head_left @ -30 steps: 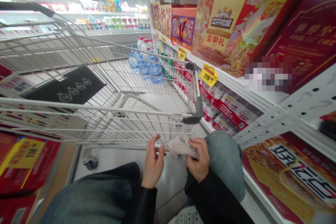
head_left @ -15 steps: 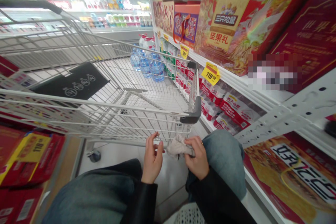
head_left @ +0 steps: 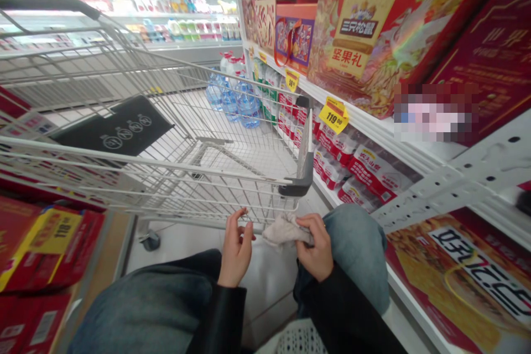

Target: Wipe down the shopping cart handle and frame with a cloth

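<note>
A crumpled, off-white cloth (head_left: 281, 229) is pinched between the thumb and fingers of my right hand (head_left: 316, 248). Its loose end hangs to the left, close to the lower rail of a wire shopping cart (head_left: 224, 177). My left hand (head_left: 236, 251) is beside the cloth, apart from it, with thumb and fingers spread and slightly bent. Its fingertips reach the cart's lower side wires; I cannot tell whether they touch. The cart has dark corner bumpers (head_left: 296, 182) and a black panel (head_left: 114, 127), and its basket holds nothing I can see.
White shelving (head_left: 435, 163) on the right bears gift boxes (head_left: 365, 50) and red-wrapped bottle packs (head_left: 369, 171). Red boxes (head_left: 45, 254) are stacked at the left. Large water bottles (head_left: 236, 97) stand on the floor beyond the cart, before a refrigerated display (head_left: 124, 16). My knees flank my hands.
My left hand has shifted slightly left, away from the cloth. The cart's near corner has moved a little to the left. My right hand still holds the cloth, slightly farther right.
</note>
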